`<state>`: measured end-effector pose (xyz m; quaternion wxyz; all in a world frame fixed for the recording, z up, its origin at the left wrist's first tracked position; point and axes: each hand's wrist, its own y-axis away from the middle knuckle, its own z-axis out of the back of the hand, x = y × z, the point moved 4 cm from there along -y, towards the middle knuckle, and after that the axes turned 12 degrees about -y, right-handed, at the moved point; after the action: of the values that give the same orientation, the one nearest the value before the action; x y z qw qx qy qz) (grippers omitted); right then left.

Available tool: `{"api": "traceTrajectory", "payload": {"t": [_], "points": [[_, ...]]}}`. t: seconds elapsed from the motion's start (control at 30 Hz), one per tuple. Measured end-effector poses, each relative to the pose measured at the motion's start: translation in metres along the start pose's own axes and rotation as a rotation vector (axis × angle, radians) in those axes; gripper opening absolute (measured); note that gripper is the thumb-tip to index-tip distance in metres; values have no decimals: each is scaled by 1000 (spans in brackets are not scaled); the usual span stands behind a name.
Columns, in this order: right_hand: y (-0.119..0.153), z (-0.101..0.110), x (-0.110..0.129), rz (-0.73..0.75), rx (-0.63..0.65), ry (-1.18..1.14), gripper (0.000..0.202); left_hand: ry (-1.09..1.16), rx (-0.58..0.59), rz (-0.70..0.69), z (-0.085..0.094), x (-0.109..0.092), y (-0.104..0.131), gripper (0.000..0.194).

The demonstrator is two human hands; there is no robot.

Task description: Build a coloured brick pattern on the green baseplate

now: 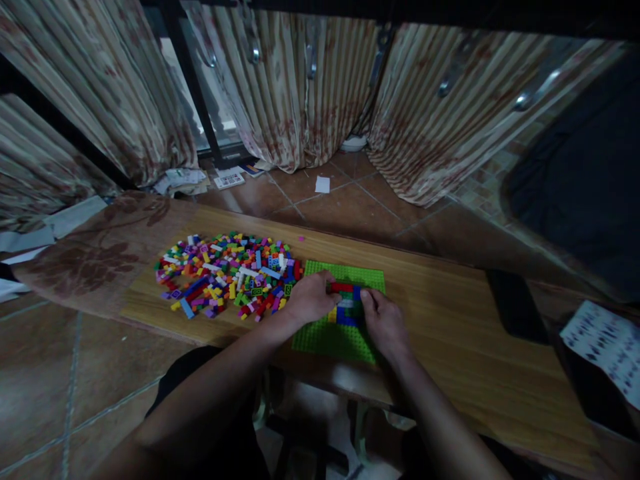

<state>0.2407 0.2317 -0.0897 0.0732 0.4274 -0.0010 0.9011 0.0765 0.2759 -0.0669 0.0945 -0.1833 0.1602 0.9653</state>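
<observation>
Two hands at a small brick build on a green baseplate.

The green baseplate (345, 333) lies flat on the wooden surface (450, 320), and a small cluster of bricks (345, 308) in red, blue, yellow and white sits on it near its middle. The left hand (313, 297) rests on the plate's left part, its fingers curled together and pinching the red brick (341, 287) at the top of the cluster. The right hand (384, 323) lies at the cluster's right side, fingers pressed together against the blue bricks. A pile of loose bricks (227, 273) in many colours is spread on the surface just left of the plate.
</observation>
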Motion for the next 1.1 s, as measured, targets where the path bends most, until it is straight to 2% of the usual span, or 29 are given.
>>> {"api": "traceTrajectory", "payload": {"t": [0.2, 0.33, 0.47, 0.67, 1.1], "points": [[-1, 3, -2, 8, -17, -44, 48, 29, -14, -51, 1, 2, 0, 32], [-3, 8, -4, -22, -60, -103, 51, 38, -27, -31, 4, 4, -1, 32], [-3, 9, -4, -9, -50, -159, 54, 22, -41, -25, 6, 4, -3, 28], [-1, 6, -3, 9, -34, -143, 55, 27, -14, -75, 3, 1, -3, 30], [-2, 5, -6, -14, -19, -118, 57, 13, -29, -78, 0, 2, -5, 29]]}}
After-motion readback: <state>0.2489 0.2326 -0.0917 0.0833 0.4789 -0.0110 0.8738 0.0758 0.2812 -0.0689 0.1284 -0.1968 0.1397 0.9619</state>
